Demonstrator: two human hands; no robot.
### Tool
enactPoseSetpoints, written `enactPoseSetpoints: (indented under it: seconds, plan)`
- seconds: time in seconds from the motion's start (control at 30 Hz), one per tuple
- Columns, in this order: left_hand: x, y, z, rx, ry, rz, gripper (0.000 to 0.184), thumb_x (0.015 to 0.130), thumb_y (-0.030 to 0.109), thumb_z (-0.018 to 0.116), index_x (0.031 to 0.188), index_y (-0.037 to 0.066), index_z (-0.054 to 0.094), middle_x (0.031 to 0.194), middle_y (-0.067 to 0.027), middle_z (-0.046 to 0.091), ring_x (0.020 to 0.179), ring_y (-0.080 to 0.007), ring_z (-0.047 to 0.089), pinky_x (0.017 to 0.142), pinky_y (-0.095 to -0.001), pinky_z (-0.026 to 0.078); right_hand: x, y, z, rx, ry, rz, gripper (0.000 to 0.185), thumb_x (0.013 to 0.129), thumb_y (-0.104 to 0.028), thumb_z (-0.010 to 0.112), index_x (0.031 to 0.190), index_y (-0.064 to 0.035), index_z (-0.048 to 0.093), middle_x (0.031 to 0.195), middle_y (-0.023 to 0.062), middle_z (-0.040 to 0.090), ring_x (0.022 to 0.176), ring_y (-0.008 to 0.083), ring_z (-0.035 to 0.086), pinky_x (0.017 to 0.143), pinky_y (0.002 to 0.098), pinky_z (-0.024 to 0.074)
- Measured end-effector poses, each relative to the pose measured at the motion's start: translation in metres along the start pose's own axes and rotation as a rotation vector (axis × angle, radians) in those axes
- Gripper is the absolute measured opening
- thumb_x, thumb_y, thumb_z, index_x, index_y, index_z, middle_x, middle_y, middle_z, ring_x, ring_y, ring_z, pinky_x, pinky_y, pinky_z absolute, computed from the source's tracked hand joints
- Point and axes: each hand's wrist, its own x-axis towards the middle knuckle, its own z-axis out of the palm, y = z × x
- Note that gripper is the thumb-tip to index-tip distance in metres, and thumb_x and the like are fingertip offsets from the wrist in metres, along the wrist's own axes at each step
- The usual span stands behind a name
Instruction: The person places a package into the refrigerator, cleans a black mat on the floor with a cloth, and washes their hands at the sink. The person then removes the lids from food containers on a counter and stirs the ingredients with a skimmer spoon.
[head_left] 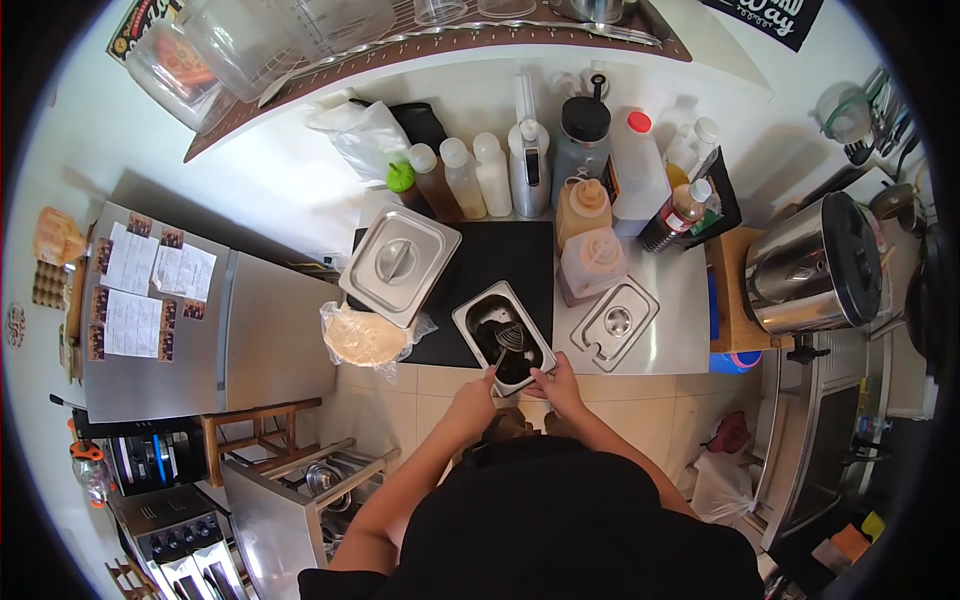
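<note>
A rectangular steel food pan [463, 318] lies at the front edge of the counter, partly over a black mat [520, 255]. Dark contents fill its bottom, with a slotted spoon [511, 336] resting in them. My left hand [474, 408] is closed on the pan's near left corner. At the near right corner, my right hand [560, 386] grips the rim with its thumb and fingers. To the right lies a notched steel lid [632, 318]. A second steel pan lid [420, 235] sits to the left, beside a plastic-wrapped pale item [365, 335].
Several squeeze bottles [490, 175], a grey flask [584, 150] and orange-brown sauce bottles [592, 262] stand along the back. Overhead hangs a shelf [400, 55] of clear containers. A fridge [280, 335] flanks the left; a large steel urn [800, 265] stands right.
</note>
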Motion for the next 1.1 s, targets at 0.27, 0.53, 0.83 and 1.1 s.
enactPoseSetpoints:
  seconds: [0.27, 0.53, 0.83, 1.1]
  plan:
    - [-0.020, 0.023, -0.039, 0.047, -0.001, -0.027, 0.044, 0.075, 0.005, 0.036, 0.119, 0.001, 0.033, 0.068, -0.0266, 0.052, 0.065, -0.0411, 0.051, 0.060, -0.0478, 0.039, 0.002, -0.002, 0.005, 0.072, -0.003, 0.022, 0.025, 0.079, -0.002, 0.048, 0.096, -0.0033, 0.029, 0.085, 0.0127, 0.049, 0.067, 0.0231, 0.059, 0.057, 0.0292, 0.0528]
    - [0.002, 0.010, -0.052, 0.381, 0.049, -0.139, 0.054, 0.072, 0.004, 0.040, 0.124, 0.004, 0.027, 0.061, -0.0213, 0.054, 0.057, -0.0354, 0.054, 0.052, -0.0436, 0.042, 0.009, -0.001, 0.002, 0.071, -0.059, 0.006, 0.024, 0.080, -0.002, 0.047, 0.096, -0.0032, 0.029, 0.086, 0.0133, 0.048, 0.071, 0.0230, 0.058, 0.058, 0.0297, 0.0526]
    - [0.023, -0.022, -0.027, 0.544, 0.093, -0.118, 0.052, 0.072, 0.004, 0.041, 0.122, 0.004, 0.030, 0.063, -0.0197, 0.055, 0.058, -0.0327, 0.056, 0.051, -0.0398, 0.044, 0.006, -0.005, 0.004, 0.028, -0.054, 0.025, 0.026, 0.080, -0.002, 0.048, 0.098, -0.0049, 0.029, 0.090, 0.0128, 0.048, 0.075, 0.0226, 0.058, 0.062, 0.0318, 0.0527]
    - [0.021, -0.054, -0.049, 0.046, -0.010, 0.082, 0.040, 0.077, 0.007, 0.036, 0.116, 0.005, 0.039, 0.071, -0.0222, 0.054, 0.067, -0.0394, 0.053, 0.058, -0.0435, 0.041, 0.007, -0.004, 0.006, 0.060, -0.029, 0.018, 0.025, 0.079, -0.001, 0.048, 0.096, -0.0043, 0.030, 0.087, 0.0122, 0.048, 0.072, 0.0229, 0.057, 0.060, 0.0326, 0.0526]
